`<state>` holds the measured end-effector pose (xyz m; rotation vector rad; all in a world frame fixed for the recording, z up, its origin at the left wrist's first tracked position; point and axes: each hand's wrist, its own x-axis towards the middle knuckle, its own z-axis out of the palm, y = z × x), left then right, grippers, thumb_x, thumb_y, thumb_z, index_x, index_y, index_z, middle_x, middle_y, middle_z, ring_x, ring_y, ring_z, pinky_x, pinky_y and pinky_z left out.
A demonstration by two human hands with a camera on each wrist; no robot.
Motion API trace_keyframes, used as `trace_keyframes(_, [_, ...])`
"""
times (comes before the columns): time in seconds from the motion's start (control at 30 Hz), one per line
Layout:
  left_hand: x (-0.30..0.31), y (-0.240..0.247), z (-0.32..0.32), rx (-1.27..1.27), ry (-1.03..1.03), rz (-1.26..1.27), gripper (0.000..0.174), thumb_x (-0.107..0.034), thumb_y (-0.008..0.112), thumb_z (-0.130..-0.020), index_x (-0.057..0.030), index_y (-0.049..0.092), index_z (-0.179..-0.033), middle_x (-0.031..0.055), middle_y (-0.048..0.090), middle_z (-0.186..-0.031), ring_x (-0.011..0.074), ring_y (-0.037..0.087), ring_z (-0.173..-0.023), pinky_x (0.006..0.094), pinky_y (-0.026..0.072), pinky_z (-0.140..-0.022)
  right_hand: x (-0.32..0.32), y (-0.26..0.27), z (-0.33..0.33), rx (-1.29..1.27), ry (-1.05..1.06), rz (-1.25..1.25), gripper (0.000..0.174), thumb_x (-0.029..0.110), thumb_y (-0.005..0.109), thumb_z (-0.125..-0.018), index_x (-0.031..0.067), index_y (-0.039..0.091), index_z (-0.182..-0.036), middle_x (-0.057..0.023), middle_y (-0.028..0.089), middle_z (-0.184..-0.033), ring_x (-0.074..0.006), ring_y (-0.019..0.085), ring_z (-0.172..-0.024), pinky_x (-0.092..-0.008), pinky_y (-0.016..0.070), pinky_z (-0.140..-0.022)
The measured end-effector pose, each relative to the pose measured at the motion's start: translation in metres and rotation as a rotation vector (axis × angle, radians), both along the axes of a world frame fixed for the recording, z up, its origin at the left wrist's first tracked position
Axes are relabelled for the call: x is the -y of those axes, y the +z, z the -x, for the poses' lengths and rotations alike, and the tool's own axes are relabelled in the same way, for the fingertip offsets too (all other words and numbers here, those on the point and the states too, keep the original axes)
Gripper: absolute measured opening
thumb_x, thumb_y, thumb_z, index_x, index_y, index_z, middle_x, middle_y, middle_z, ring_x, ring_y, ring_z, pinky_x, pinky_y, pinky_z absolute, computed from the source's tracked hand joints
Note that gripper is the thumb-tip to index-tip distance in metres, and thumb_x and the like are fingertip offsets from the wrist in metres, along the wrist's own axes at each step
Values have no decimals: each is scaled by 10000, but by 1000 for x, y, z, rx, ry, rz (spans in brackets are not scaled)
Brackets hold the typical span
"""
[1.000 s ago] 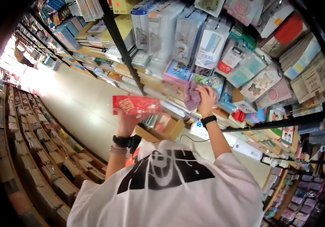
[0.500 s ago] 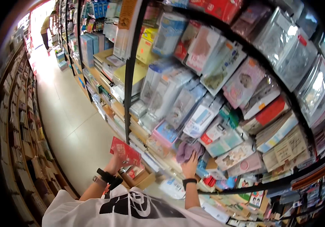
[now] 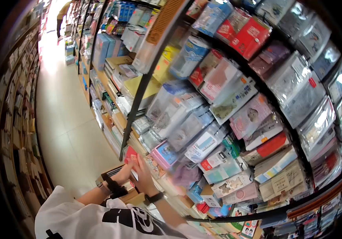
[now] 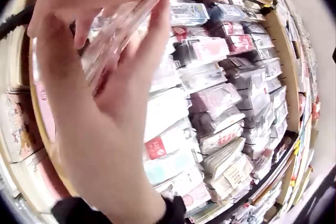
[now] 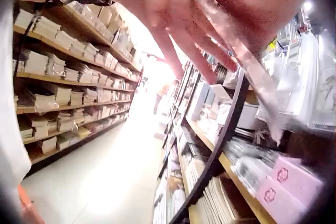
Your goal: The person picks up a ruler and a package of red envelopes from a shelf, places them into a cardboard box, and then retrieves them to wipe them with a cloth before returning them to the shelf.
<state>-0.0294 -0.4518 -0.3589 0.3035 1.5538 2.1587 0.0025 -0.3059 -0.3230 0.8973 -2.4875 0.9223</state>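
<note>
A flat red packet (image 3: pixel 130 154) in clear wrap is held low in front of the shelves. My left hand (image 3: pixel 120 175) grips it from the near left side, and my right hand (image 3: pixel 143 177) meets it from the right. In the left wrist view the thumb and fingers of the right hand (image 4: pixel 113 129) straddle the packet (image 4: pixel 116 37), which stands nearly edge-on. The right wrist view shows its shiny edge (image 5: pixel 245 56) close under my palm. A purple cloth (image 3: pixel 185 173) lies on the shelf goods, right of both hands and out of them.
Racks of hanging plastic-wrapped stationery (image 3: pixel 234 119) rise ahead and to the right. A black shelf post (image 3: pixel 137 105) stands just beyond my hands. Below them sits a cardboard box (image 3: pixel 135 197). Bookshelves (image 3: pixel 13 131) line the aisle floor (image 3: pixel 65 119) on the left; a person (image 3: pixel 62 18) stands far off.
The purple cloth has left my right hand and now lies on the shelf. That hand has moved left to the red packet beside my left hand. The head view has swung upward.
</note>
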Motion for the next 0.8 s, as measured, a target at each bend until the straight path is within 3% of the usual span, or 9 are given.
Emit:
trace_keyframes(0.1, [-9,47,4,-261,17,47,630,-409,366,-981,46,212,-1389,142,379,-1367,226,356,-1270,350,280,-1065,6,-10,39,135,-43,88,540,155,562,-857,83,389,-1363,-202,315,-1436,-340,320,-1325,-471,256,-1082])
trace_keyframes(0.17, [-11,71,18,-604,92,235,791,-353,556,-903,35,107,-1425,205,235,-1451,305,236,-1350,380,212,-1103,-1,-3,57,506,220,869,471,140,508,-914,41,378,-1356,-182,347,-1421,-278,349,-1312,-408,307,-1060])
trace_keyframes(0.23, [-5,119,22,-821,136,324,833,-358,588,-885,19,89,-1436,220,207,-1461,321,214,-1364,380,189,-1116,-7,75,56,233,3,832,578,121,498,-920,63,219,-1423,-129,430,-1325,-218,427,-1213,-348,362,-1011])
trace_keyframes(0.3, [-4,164,32,-986,147,562,966,-344,692,-792,-13,63,-1447,252,214,-1437,370,241,-1344,392,217,-1109,-16,127,70,372,-132,987,538,78,500,-914,14,262,-1391,-135,402,-1346,-214,422,-1215,-331,358,-1003])
trace_keyframes(0.53, [-37,253,80,-975,187,288,1003,-207,759,-695,-44,118,-1449,217,328,-1377,373,360,-1276,394,339,-1049,-30,291,148,-168,96,912,789,-43,507,-811,84,85,-1465,-112,378,-1362,-221,448,-1184,-323,389,-980])
trace_keyframes(0.6, [-51,267,104,-1136,400,151,972,-134,763,-680,-60,169,-1446,186,369,-1365,301,416,-1251,372,388,-1007,-36,313,175,-704,-220,490,780,-63,517,-772,62,158,-1453,-112,376,-1376,-218,426,-1219,-312,373,-993])
trace_keyframes(0.63, [-58,270,118,-1144,384,149,972,-134,763,-680,-60,169,-1446,186,369,-1365,301,416,-1251,372,388,-1007,-41,319,185,-713,-234,494,780,-63,517,-772,62,158,-1453,-112,376,-1376,-218,426,-1219,-312,373,-993])
trace_keyframes(0.7, [-67,280,140,-1095,338,-28,947,-65,759,-674,-73,205,-1442,148,400,-1354,210,468,-1195,326,456,-924,-54,326,208,-417,-139,640,689,-36,521,-769,17,276,-1410,-154,372,-1411,-261,348,-1307,-335,234,-1090])
trace_keyframes(0.8, [-67,287,156,-1017,246,1,921,-18,738,-697,-85,204,-1444,120,419,-1343,156,498,-1140,283,503,-833,-62,329,223,-369,-180,708,628,-21,540,-743,0,382,-1350,-155,421,-1370,-247,370,-1292,-326,257,-1076])
